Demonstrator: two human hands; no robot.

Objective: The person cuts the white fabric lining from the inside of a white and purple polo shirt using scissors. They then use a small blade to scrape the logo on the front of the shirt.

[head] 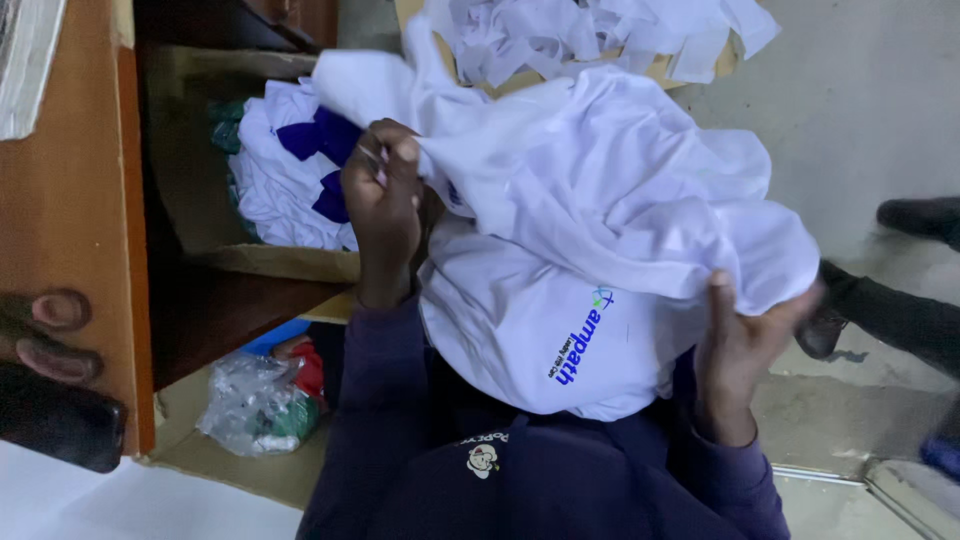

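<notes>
A crumpled white garment point(600, 210) with a small blue print fills the middle of the head view. My left hand point(383, 195) pinches its upper left edge, fingers closed on the cloth. My right hand point(745, 350) grips its lower right part, with the thumb on the fabric. The cloth hangs over my lap and dark blue sleeves. Part of each hand is hidden under the folds.
A cardboard box point(270, 262) with white and blue garments stands at the left. White cloth scraps point(590, 35) lie on cardboard at the top. A clear plastic bag point(255, 405) lies below. A wooden panel point(70, 220) is far left. Another person's dark shoes point(915, 215) are at the right.
</notes>
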